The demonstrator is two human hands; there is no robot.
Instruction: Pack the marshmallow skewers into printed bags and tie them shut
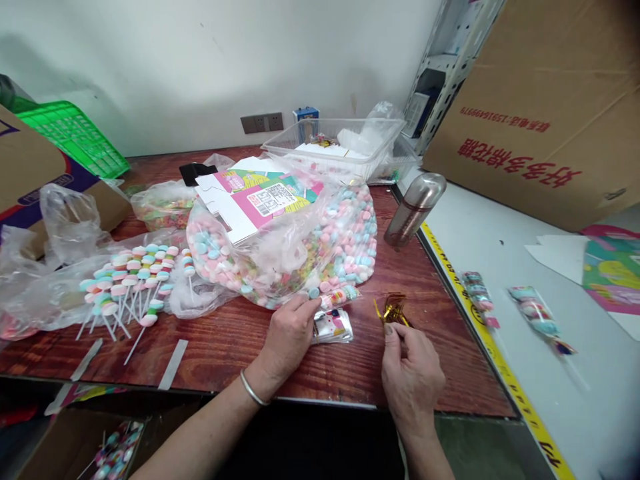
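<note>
My left hand (287,337) is closed on a candy stick in a clear printed wrapper (341,297), its fingers at the near end. Just below that wrapper lies a stack of small silvery printed bags (334,328), partly behind the fingers. My right hand (413,360) pinches at a bunch of gold twist ties (393,308) on the brown table. Whether one tie or several are between its fingertips is hidden. Behind both hands spreads a large clear bag of pastel marshmallows (350,230). Stacked marshmallow lollipops (145,267) lie on plastic at the left.
A metal flask (415,210) leans at the right. Colourful folded card (270,200) rests on the marshmallow bag. Behind stands a clear plastic tub (330,160). Two wrapped lollipops (535,313) lie on the white table beyond yellow tape (500,367). A carton (540,120) stands behind them.
</note>
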